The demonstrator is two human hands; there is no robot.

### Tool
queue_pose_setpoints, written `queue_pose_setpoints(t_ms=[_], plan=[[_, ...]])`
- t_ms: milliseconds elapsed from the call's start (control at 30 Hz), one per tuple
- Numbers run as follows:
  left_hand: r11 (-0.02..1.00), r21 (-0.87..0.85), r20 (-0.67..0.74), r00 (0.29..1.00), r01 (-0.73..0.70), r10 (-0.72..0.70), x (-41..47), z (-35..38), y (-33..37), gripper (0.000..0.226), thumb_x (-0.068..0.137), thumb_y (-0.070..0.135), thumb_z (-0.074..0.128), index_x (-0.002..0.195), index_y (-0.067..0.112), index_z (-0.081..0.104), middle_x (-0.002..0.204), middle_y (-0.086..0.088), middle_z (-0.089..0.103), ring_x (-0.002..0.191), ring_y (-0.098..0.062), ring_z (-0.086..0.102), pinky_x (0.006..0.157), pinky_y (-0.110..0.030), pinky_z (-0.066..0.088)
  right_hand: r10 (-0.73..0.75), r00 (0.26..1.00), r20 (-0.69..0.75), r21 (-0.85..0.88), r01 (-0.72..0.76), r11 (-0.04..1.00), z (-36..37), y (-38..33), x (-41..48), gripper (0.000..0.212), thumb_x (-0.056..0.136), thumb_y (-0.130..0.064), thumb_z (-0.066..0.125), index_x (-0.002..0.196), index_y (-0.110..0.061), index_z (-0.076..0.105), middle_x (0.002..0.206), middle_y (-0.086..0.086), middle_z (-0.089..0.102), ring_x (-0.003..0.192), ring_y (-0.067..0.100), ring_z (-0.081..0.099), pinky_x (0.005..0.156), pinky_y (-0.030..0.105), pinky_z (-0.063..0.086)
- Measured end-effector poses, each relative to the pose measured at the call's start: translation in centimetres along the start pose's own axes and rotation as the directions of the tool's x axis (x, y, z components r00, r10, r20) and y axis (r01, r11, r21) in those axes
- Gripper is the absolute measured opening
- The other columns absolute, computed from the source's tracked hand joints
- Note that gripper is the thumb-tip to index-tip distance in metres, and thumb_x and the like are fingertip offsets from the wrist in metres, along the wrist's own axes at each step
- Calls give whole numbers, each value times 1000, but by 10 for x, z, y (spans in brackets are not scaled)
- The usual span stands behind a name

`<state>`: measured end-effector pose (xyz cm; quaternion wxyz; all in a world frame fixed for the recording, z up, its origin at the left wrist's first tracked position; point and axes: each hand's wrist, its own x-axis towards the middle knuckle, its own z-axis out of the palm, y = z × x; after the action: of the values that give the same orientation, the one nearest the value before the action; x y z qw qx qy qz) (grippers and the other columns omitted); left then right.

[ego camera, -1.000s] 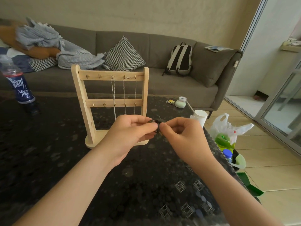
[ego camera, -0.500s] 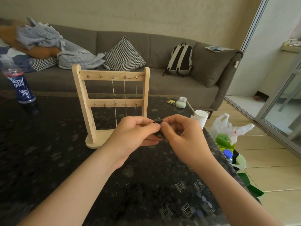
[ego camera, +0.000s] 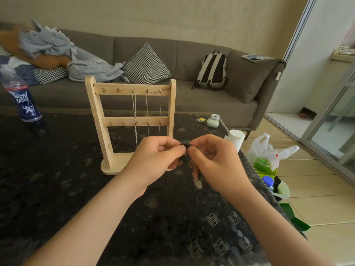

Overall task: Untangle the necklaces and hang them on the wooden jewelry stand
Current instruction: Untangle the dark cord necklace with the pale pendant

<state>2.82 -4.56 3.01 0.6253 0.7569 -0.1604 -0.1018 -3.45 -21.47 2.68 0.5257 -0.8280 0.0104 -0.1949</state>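
In the middle of the frame the two hands of the person meet just above the dark table (ego camera: 57, 189). The left hand (ego camera: 153, 160) has its fingers curled, and its thumb and forefinger pinch a small dark tangled necklace (ego camera: 182, 160). The right hand (ego camera: 215, 162) pinches the same tangle from the other side, also with curled fingers, so the fingertips of both hands nearly touch. Some dark loops hang down between the two palms; I cannot tell if this is one necklace or several knotted together. Just behind the hands, a little left of centre, the wooden jewelry stand (ego camera: 99, 120) stands upright on its flat base on the table. It has two cross bars, each with a row of small hooks. Three thin silver chains (ego camera: 135, 112) hang from hooks on the right half of the upper bar and pass the lower bar; their lower ends are hidden behind the hands. At the left edge of the frame a plastic bottle (ego camera: 23, 100) with a dark blue label stands on the table. Near the far right corner of the table lies a small pale green case (ego camera: 213, 122). On the floor at the right is a white plastic bag (ego camera: 269, 150). A grey sofa (ego camera: 192, 104) runs across the upper frame, with a checked cushion (ego camera: 146, 65), a backpack (ego camera: 212, 71) and a crumpled blue-white cloth (ego camera: 57, 47) at the upper left.
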Motion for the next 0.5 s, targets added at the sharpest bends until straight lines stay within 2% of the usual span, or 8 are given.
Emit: queue_pose_setpoints(t_ms=[100,200,367,500], plan=[[1000,14,8,1000,-17,17,0,0,0,14,101,16,71,111,24,78,92,6,82,90,-11,79,88,-36,66,1,1000,-9,12,0,1000,-1,1,0,8,100,-13,71,94,-18,75,79,1,78,57,20,74,59,24,56],[998,34,20,999,-50,49,-1,-1,0,20,101,14,70,113,27,79,94,8,82,92,-11,79,86,-35,66,35,999,22,64,-37,997,-1,0,-1,8,101,-12,70,94,-14,75,78,4,78,56,21,74,54,28,54],[992,78,-19,994,-101,103,-1,-2,-2,11,98,26,76,108,28,80,91,10,81,90,-10,78,78,-30,65,119,991,68,231,-131,964,-4,-2,0,10,104,-12,66,102,-8,76,81,9,78,69,31,79,53,30,55],[991,104,-24,996,-85,88,1,-1,-2,9,100,32,72,106,29,78,93,8,79,93,-13,76,77,-31,65,119,987,108,240,-142,960,-3,-3,0,14,106,-9,62,113,-13,74,86,11,78,73,32,79,54,30,58]])
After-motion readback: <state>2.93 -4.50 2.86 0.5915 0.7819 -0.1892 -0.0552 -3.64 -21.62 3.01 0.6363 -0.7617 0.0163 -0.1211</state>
